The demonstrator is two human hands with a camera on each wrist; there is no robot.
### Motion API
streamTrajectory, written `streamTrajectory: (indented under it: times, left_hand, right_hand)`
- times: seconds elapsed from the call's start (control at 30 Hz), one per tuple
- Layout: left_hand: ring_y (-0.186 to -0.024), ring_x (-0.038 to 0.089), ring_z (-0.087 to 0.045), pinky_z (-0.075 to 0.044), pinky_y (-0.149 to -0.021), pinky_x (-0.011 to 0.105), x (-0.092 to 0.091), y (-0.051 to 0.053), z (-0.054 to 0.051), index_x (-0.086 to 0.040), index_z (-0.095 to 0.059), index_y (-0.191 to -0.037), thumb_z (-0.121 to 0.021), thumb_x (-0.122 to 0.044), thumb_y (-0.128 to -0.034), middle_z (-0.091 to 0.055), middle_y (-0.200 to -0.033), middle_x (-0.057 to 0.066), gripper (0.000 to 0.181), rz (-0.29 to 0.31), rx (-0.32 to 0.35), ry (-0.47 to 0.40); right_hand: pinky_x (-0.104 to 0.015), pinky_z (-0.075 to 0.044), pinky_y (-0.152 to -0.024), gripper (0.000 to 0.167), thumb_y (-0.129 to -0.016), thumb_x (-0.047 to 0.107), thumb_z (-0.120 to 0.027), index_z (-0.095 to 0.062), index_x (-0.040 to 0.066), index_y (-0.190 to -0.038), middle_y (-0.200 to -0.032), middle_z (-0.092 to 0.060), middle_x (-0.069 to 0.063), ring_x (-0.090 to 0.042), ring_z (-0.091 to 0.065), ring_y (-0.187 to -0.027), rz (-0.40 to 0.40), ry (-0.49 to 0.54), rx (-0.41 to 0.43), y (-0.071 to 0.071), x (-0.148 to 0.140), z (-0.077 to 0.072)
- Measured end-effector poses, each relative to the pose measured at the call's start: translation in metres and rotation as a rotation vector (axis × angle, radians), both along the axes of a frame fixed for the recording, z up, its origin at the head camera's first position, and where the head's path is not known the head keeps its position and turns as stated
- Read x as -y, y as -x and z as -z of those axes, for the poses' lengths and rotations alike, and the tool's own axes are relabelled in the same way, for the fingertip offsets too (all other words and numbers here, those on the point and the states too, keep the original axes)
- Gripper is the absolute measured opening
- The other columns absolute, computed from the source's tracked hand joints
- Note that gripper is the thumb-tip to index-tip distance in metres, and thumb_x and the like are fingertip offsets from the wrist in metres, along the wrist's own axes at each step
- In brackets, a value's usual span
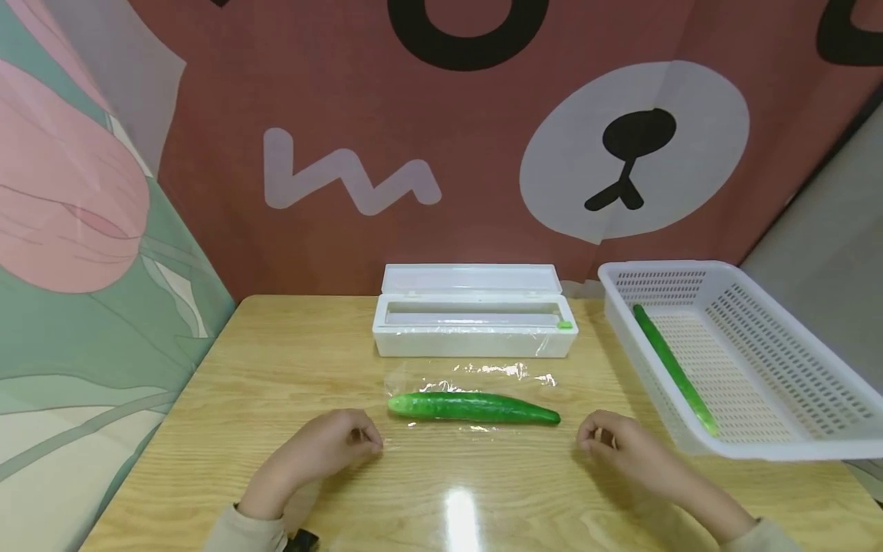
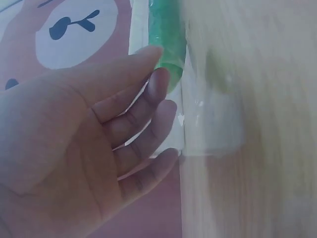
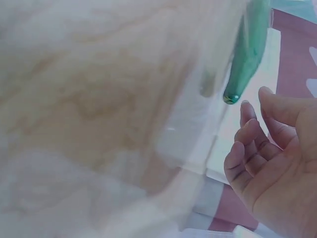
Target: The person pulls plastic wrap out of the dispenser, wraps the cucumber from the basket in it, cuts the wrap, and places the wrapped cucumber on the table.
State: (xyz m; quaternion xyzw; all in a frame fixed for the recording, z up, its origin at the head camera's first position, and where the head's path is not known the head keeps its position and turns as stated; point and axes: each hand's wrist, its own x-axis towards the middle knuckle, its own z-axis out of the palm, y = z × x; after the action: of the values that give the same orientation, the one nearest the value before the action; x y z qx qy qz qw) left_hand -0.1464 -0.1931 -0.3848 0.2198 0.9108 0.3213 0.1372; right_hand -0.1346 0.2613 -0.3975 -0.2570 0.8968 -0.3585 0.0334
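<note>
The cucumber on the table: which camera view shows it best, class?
The head view: the cucumber lies there whole, both ends in sight. The left wrist view shows its paler end, partly behind the left hand, the right wrist view its darker end; both cut off the rest.

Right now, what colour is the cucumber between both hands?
The cucumber is green, paler at its left end, best seen in the head view.

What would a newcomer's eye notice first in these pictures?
Probably the big cartoon snout on the reddish backdrop behind the table. Next, the bright green cucumber lying across the table's middle, with clear film showing along its sides. At the right, a second cucumber lies inside a white basket.
</note>
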Motion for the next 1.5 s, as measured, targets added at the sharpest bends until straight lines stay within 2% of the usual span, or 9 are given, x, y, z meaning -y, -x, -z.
streamTrajectory:
  times: [0.23, 0.33, 0.57, 0.73, 0.83, 1.1, 1.3, 1.5]
  left_hand:
    - [-0.083, 0.008, -0.058, -0.049, -0.069, 0.030, -0.002, 0.005, -0.009, -0.023, -0.072, -0.090, -0.070, -0.021, -0.0941, -0.063, -0.086, -0.018, 0.005, -0.035, -0.047, 0.005]
    - [-0.083, 0.009, -0.058, -0.048, -0.069, 0.032, -0.005, 0.007, -0.011, -0.023, -0.072, -0.091, -0.069, -0.023, -0.0948, -0.063, -0.087, -0.018, 0.004, -0.079, -0.064, -0.004]
    - [-0.080, 0.009, -0.057, -0.046, -0.065, 0.034, -0.010, 0.018, -0.008, -0.025, -0.071, -0.093, -0.068, -0.025, -0.0959, -0.064, -0.087, -0.013, 0.005, -0.201, -0.095, -0.024]
    - [-0.081, 0.009, -0.058, -0.047, -0.067, 0.034, -0.012, 0.025, -0.003, -0.026, -0.071, -0.093, -0.069, -0.023, -0.0947, -0.065, -0.087, -0.014, 0.004, -0.245, -0.149, -0.006]
    - [-0.081, 0.009, -0.059, -0.048, -0.068, 0.034, -0.013, 0.029, -0.002, -0.024, -0.072, -0.094, -0.069, -0.023, -0.0948, -0.066, -0.087, -0.015, 0.003, -0.250, -0.183, 0.015]
    - [-0.081, 0.009, -0.060, -0.049, -0.067, 0.032, -0.015, 0.043, 0.000, -0.021, -0.072, -0.095, -0.069, -0.023, -0.0948, -0.066, -0.086, -0.013, 0.004, -0.261, -0.212, 0.020]
    - [-0.078, 0.008, -0.059, -0.050, -0.068, 0.033, -0.020, 0.053, 0.003, -0.021, -0.073, -0.096, -0.070, -0.022, -0.0941, -0.066, -0.085, -0.011, 0.004, -0.261, -0.203, 0.055]
    - [-0.076, 0.008, -0.059, -0.050, -0.069, 0.035, -0.025, 0.056, 0.006, -0.021, -0.074, -0.095, -0.072, -0.023, -0.0923, -0.066, -0.083, -0.010, 0.004, -0.266, -0.175, 0.111]
  right_hand:
    - [-0.023, -0.046, -0.057, 0.009, -0.090, 0.003, -0.069, -0.065, 0.012, -0.090, -0.085, -0.064, 0.004, -0.002, -0.050, -0.069, 0.035, -0.002, -0.055, 0.009, 0.000, -0.011]
    - [-0.023, -0.046, -0.057, 0.009, -0.091, 0.004, -0.069, -0.065, 0.013, -0.090, -0.085, -0.064, 0.005, -0.002, -0.050, -0.070, 0.069, -0.026, -0.053, 0.012, 0.002, -0.014]
    - [-0.024, -0.045, -0.058, 0.007, -0.093, 0.008, -0.068, -0.063, 0.012, -0.090, -0.085, -0.062, 0.003, -0.006, -0.051, -0.072, 0.168, -0.022, -0.027, 0.020, 0.009, -0.015]
    - [-0.025, -0.045, -0.059, 0.004, -0.094, 0.010, -0.066, -0.063, 0.007, -0.092, -0.086, -0.062, 0.003, -0.010, -0.052, -0.074, 0.204, 0.008, -0.028, 0.027, 0.012, -0.013]
    - [-0.025, -0.045, -0.059, 0.006, -0.095, 0.010, -0.065, -0.063, 0.006, -0.092, -0.085, -0.062, 0.002, -0.012, -0.053, -0.072, 0.213, 0.030, -0.026, 0.033, 0.013, -0.010]
    - [-0.026, -0.046, -0.056, 0.010, -0.097, 0.014, -0.064, -0.064, 0.006, -0.093, -0.084, -0.064, -0.001, -0.015, -0.054, -0.071, 0.235, 0.031, 0.012, 0.045, 0.011, -0.007]
    - [-0.026, -0.047, -0.059, 0.005, -0.096, 0.010, -0.064, -0.065, 0.005, -0.096, -0.085, -0.065, -0.003, -0.021, -0.057, -0.076, 0.226, 0.047, 0.062, 0.052, 0.008, -0.004]
    - [-0.026, -0.046, -0.057, 0.005, -0.096, 0.009, -0.065, -0.066, 0.004, -0.096, -0.083, -0.064, -0.004, -0.017, -0.055, -0.072, 0.207, 0.033, 0.093, 0.060, 0.005, 0.006]
